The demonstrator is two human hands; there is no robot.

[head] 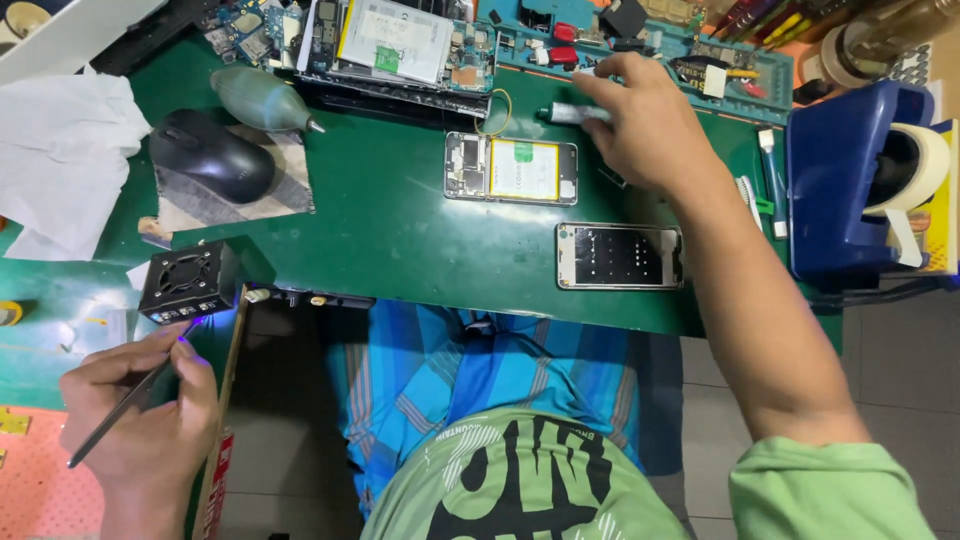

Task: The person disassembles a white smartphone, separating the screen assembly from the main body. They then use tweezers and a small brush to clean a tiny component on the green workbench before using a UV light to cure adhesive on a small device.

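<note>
Green surface (400, 250): opened phone (511, 168) just beside right hand.
Right hand (640, 125): pinching small grey tube (570, 114).
Left hand (140, 410): gripping tweezers (125, 405).

Right hand (645, 125) covers most of small tube (565, 114); grip on it unclear. Tweezers' (125, 405) tip lost in purple glow beside black fan box (187, 281). Tape dispenser (860, 180) cut by right edge. Circuit boards (400, 40) cropped at top.
</note>
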